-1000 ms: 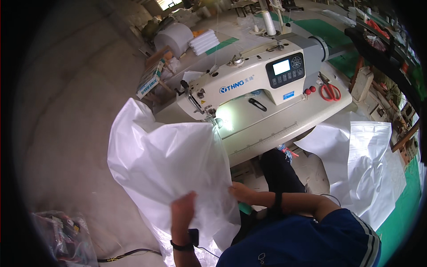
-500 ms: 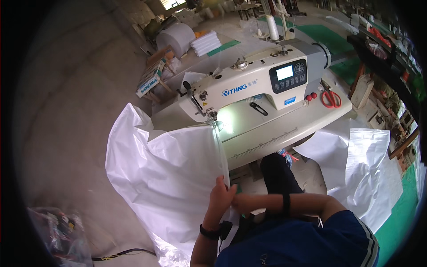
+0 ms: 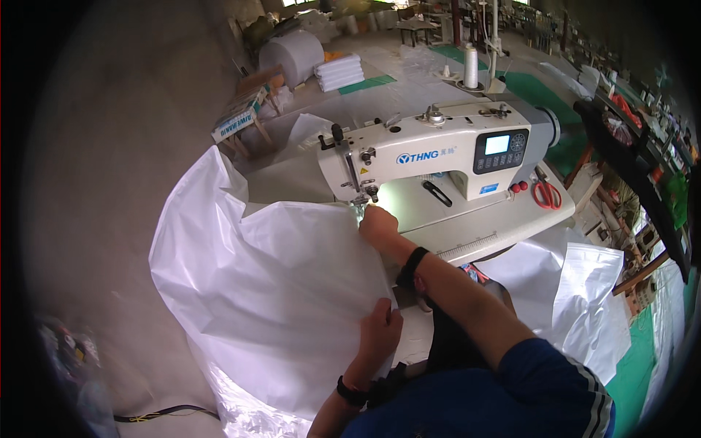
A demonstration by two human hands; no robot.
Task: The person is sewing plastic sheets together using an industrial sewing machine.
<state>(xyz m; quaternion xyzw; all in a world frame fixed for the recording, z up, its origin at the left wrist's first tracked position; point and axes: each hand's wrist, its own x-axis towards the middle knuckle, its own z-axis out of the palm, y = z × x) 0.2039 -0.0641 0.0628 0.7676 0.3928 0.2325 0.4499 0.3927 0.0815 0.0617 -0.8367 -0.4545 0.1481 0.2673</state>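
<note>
A large white plastic-like sheet hangs over the left end of the sewing machine's table, its right edge running from the needle area down toward me. Near that edge's lower part, my left hand is closed on the sheet. My right hand reaches up to the sheet's edge just in front of the needle, fingers pinched on it; the fingertips are partly hidden. The white sewing machine has its lamp and small screen lit. Its presser foot is partly hidden behind my right hand.
On the machine table lie a small black thread snipper and red-handled scissors. A white thread cone stands behind the machine. More white sheeting hangs at the right. A big roll and a folded white stack sit farther back.
My right hand has moved from beside the left hand up to the needle area. My left hand remains on the sheet's edge, slightly lower. The view has shifted.
</note>
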